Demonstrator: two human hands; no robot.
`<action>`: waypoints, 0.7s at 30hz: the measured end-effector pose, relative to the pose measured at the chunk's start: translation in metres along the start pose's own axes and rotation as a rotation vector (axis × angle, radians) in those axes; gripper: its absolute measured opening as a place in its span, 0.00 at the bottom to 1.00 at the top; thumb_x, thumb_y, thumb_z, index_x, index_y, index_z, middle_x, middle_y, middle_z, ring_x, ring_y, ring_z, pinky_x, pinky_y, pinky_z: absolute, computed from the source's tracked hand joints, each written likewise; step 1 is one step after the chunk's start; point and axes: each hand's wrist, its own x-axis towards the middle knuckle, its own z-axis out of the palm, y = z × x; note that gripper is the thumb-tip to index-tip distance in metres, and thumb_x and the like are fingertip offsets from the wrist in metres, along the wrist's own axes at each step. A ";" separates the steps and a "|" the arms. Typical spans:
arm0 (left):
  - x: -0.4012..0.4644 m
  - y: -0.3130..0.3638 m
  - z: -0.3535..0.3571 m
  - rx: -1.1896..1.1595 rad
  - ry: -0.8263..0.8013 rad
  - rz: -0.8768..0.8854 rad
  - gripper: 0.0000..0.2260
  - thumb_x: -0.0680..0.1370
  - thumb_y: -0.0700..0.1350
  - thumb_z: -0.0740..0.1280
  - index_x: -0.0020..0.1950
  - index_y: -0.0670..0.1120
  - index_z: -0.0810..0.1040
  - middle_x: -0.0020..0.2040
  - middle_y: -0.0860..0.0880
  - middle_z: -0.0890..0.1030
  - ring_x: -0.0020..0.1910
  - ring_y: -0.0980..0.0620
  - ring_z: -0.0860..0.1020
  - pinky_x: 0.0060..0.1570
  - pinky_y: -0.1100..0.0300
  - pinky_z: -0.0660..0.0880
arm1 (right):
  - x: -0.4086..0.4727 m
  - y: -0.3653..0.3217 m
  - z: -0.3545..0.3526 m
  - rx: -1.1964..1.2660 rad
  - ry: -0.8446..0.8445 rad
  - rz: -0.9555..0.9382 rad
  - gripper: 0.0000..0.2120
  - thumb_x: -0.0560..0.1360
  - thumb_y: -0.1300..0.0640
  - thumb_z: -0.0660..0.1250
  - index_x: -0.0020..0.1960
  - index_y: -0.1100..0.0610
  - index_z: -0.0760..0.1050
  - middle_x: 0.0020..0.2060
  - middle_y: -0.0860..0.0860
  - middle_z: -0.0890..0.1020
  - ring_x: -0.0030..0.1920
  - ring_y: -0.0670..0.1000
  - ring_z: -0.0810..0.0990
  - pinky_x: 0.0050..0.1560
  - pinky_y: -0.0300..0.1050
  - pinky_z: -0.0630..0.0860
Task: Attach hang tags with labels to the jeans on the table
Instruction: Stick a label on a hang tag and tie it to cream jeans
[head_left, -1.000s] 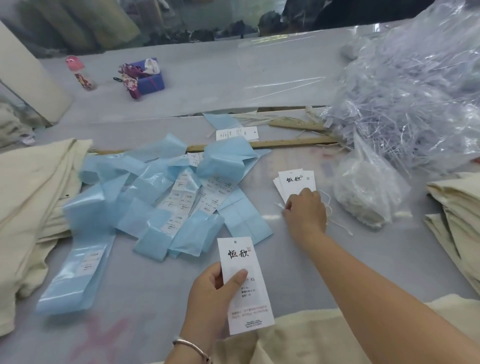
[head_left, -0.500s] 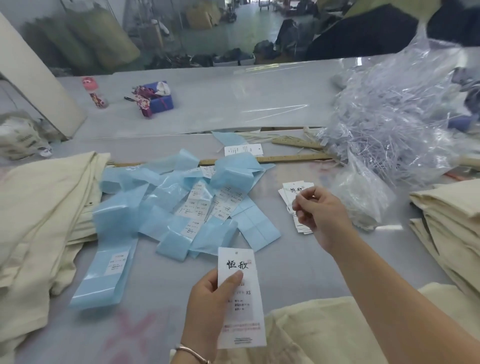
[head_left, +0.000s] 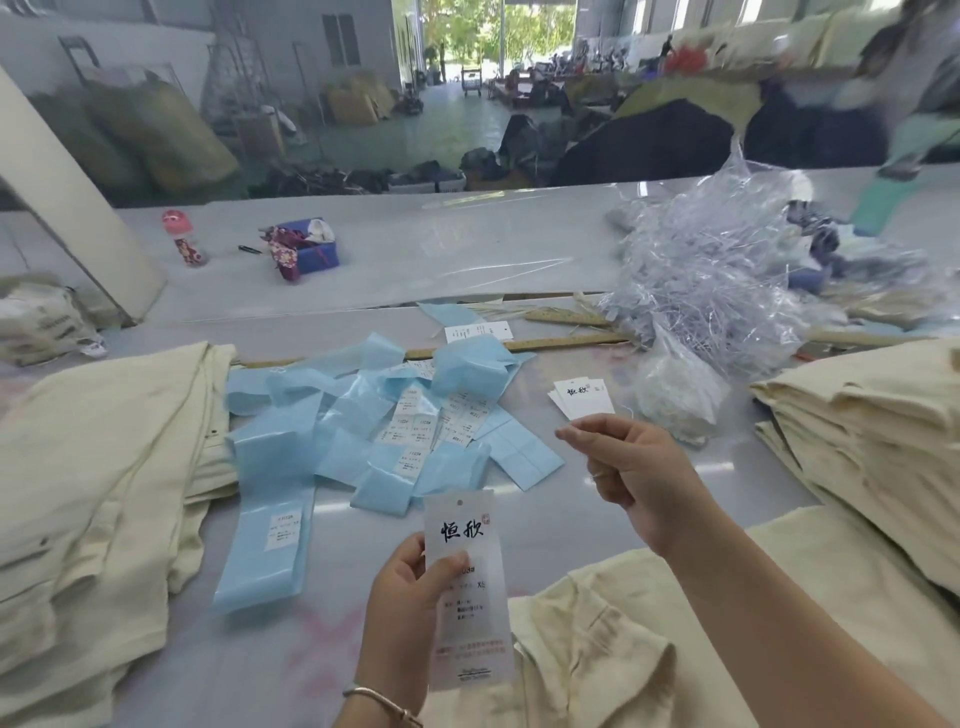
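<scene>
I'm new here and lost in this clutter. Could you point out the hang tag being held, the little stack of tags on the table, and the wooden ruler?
hang tag (head_left: 462, 540): head view, on the printed black characters near its top.
stack of tags (head_left: 582, 397): head view, on the top card's face.
wooden ruler (head_left: 566, 343): head view, on its middle stretch.

**Pale cream, sky blue and white across a grey bench**

The bench (head_left: 156, 675) is light grey, with a faint pink cross-shaped smudge near its front edge. The jeans (head_left: 93, 467) folded at left, those stacked at right (head_left: 857, 441) and the pair at front (head_left: 597, 649) are all pale cream. The hang tag (head_left: 467, 597) is white with bold black brush characters, a small red seal mark, black print and reddish lines lower down. The tag stack (head_left: 582, 397) is white with black characters. The label strips (head_left: 374, 415) are sky blue, carrying white stickers with black print. The bracelet (head_left: 382, 699) is silver. The bottle (head_left: 183, 239) has a pink cap and red floral body. The ruler (head_left: 561, 343) is tan wood.
</scene>
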 end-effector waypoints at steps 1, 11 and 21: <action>-0.003 0.002 -0.003 0.008 -0.004 0.026 0.07 0.74 0.37 0.70 0.50 0.45 0.83 0.45 0.43 0.85 0.36 0.47 0.83 0.33 0.57 0.79 | -0.009 0.001 0.004 -0.042 0.004 -0.019 0.06 0.62 0.56 0.77 0.37 0.56 0.83 0.23 0.47 0.63 0.24 0.46 0.56 0.22 0.34 0.54; -0.039 0.022 -0.015 0.116 -0.151 0.316 0.10 0.67 0.46 0.75 0.47 0.54 0.82 0.41 0.44 0.85 0.38 0.46 0.84 0.37 0.56 0.79 | -0.087 0.052 0.075 -0.574 0.129 -0.434 0.05 0.71 0.60 0.75 0.38 0.52 0.82 0.31 0.50 0.82 0.32 0.51 0.79 0.38 0.52 0.77; -0.061 0.025 -0.029 0.163 -0.255 0.413 0.13 0.71 0.43 0.72 0.54 0.55 0.81 0.42 0.43 0.85 0.41 0.42 0.84 0.40 0.49 0.81 | -0.107 0.062 0.102 -0.888 0.360 -0.784 0.07 0.67 0.65 0.77 0.38 0.56 0.81 0.31 0.45 0.80 0.30 0.48 0.77 0.28 0.44 0.75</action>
